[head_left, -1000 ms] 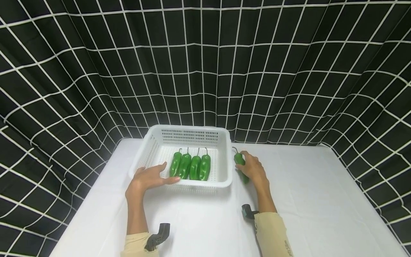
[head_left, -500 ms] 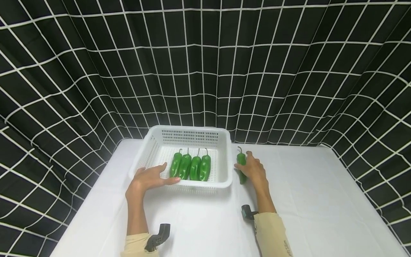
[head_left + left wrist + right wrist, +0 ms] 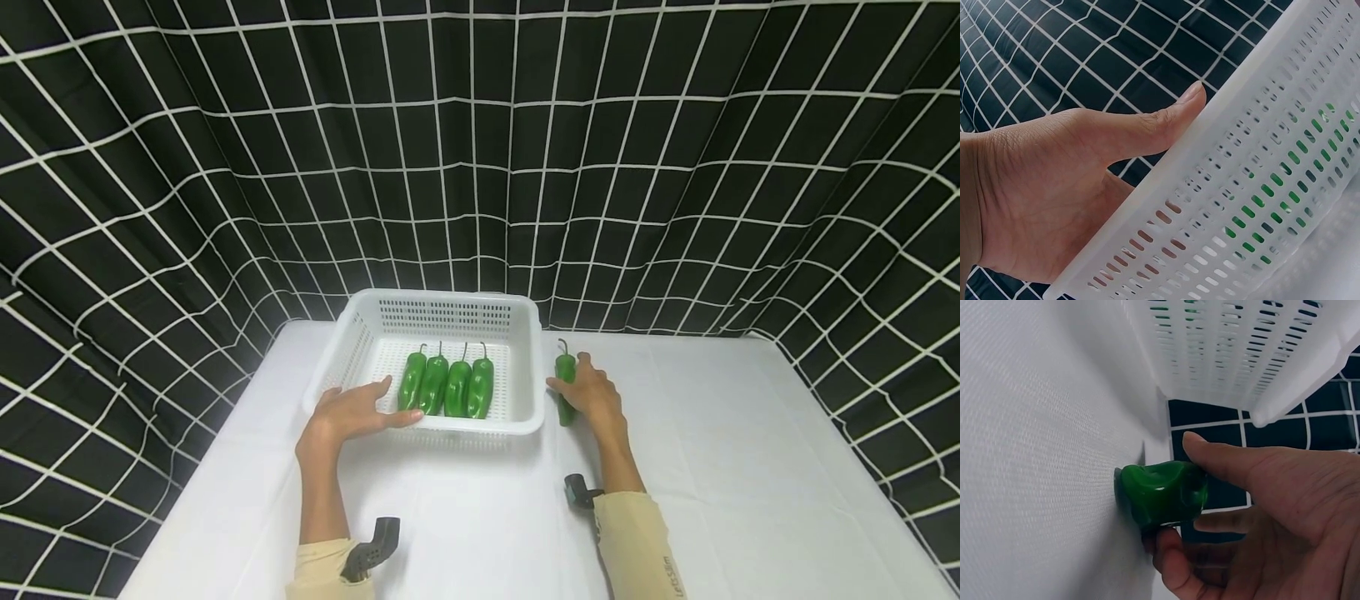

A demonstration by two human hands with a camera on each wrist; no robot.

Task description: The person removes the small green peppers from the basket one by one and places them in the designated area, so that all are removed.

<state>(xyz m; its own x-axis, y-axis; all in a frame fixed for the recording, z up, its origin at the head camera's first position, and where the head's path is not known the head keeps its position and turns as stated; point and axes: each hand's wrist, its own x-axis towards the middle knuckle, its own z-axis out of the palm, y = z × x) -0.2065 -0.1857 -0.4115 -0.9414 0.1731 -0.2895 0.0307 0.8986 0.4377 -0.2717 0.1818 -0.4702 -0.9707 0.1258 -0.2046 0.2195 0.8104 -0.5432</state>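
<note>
My left hand (image 3: 347, 418) rests over the near left corner of a white plastic basket (image 3: 480, 428), thumb straight along the rim, fingers inside. Through the slots of the basket wall (image 3: 1210, 181) in the left wrist view, parts of that hand (image 3: 1047, 181) show. Several green chili peppers (image 3: 456, 387) lie side by side in the basket, stems away from me. On the cloth just right of it, my right hand (image 3: 594, 393) holds another green chili pepper (image 3: 566, 367) between thumb and fingers. In the right wrist view, the pepper's rounded end (image 3: 1160, 490) faces the camera.
A white cloth (image 3: 735, 450) covers the table. Black curtains (image 3: 480, 150) with a white grid stand behind and at both sides. The basket's right wall (image 3: 1229, 356) rises close beside the right hand. Dark wrist cameras (image 3: 372, 550) sit on both sleeves.
The green chili pepper at my right hand has turned from slanted to nearly straight, its stem end shifting right. My left hand and the basket have stayed in place.
</note>
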